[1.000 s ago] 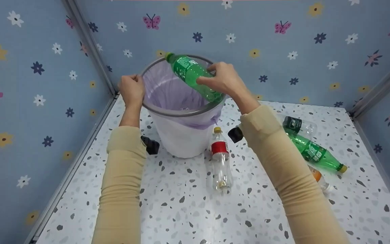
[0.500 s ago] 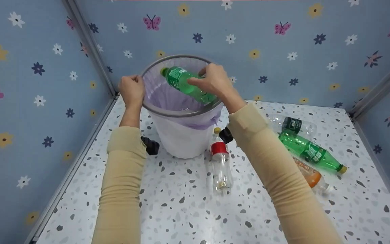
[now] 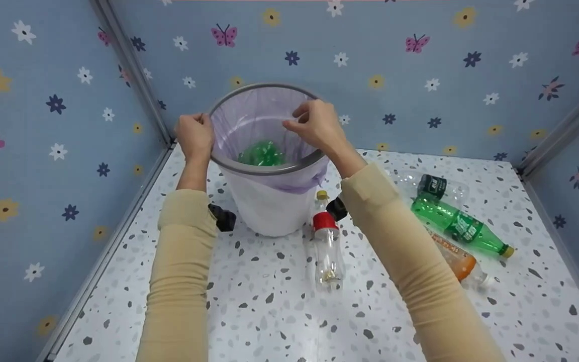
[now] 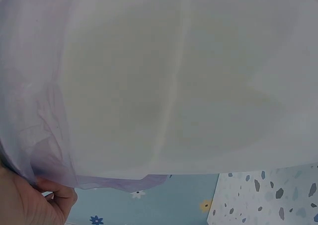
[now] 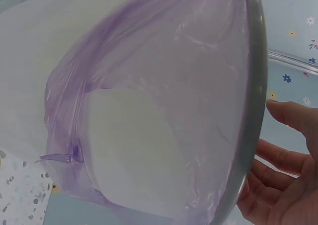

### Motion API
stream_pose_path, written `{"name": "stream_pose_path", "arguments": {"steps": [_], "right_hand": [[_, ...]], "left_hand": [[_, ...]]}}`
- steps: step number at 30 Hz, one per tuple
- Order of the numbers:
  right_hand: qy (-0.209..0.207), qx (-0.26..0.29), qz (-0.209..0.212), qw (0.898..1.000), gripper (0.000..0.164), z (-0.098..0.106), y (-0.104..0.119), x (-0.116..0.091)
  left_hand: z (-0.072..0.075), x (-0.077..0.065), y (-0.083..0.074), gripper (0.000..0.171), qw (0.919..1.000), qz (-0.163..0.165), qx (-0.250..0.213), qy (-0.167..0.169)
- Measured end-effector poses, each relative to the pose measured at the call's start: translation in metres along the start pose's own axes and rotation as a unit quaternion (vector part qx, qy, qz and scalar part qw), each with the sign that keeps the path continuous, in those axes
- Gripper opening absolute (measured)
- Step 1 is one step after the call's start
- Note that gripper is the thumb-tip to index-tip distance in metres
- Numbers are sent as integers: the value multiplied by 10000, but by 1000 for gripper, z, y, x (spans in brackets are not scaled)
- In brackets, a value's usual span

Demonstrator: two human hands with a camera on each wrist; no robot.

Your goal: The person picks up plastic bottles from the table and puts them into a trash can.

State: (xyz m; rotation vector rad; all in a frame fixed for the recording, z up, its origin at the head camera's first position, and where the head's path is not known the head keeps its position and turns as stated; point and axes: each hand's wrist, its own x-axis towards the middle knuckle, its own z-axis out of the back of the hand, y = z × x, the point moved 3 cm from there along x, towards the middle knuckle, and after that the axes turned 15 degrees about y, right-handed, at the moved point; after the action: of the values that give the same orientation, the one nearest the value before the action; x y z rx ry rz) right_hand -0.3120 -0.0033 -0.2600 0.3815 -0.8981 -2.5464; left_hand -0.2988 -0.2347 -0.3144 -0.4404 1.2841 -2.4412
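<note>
- Bin [image 3: 272, 208]: white, purple liner [image 3: 297, 186]; upright on speckled surface [image 3: 269, 322]. Left hand [image 3: 196, 133] grips its left rim, fingers curled.
- Inner green bottle [image 3: 265, 153]: low in the bin, partly hidden by the near rim.
- Right hand [image 3: 319, 125]: at the right rim; fingers loosely bent, apart, holding nothing.
- Red-labelled bottle [image 3: 326, 239]: lying beside the bin, personward of the right fingers; long axis runs towards the person, cap end binward; right hand nearer.
- Dark-labelled bottle [image 3: 432, 186]: right of the right hand, nearly crosswise.
- Orange-labelled bottle [image 3: 464, 267]: aslant, partly behind right sleeve [image 3: 420, 271].
- Outer green bottle [image 3: 463, 227]: between those two, cap near-right.
</note>
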Motion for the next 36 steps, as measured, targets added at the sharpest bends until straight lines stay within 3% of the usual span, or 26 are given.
{"name": "stream_pose_path", "arguments": {"steps": [7,15,36], "right_hand": [[-449,211,683,9964,25,1,-2,-11],[-886,455,1146,9884,24,1,-5,-30],[-2175,992,2130,9474,24,-16,-43,-83]], "left_hand": [[-1,1,1,32,9999,102,-51,28],[-1,2,2,29,9999,70,-103,-49],[1,0,0,41,10000,-63,-41,-38]]}}
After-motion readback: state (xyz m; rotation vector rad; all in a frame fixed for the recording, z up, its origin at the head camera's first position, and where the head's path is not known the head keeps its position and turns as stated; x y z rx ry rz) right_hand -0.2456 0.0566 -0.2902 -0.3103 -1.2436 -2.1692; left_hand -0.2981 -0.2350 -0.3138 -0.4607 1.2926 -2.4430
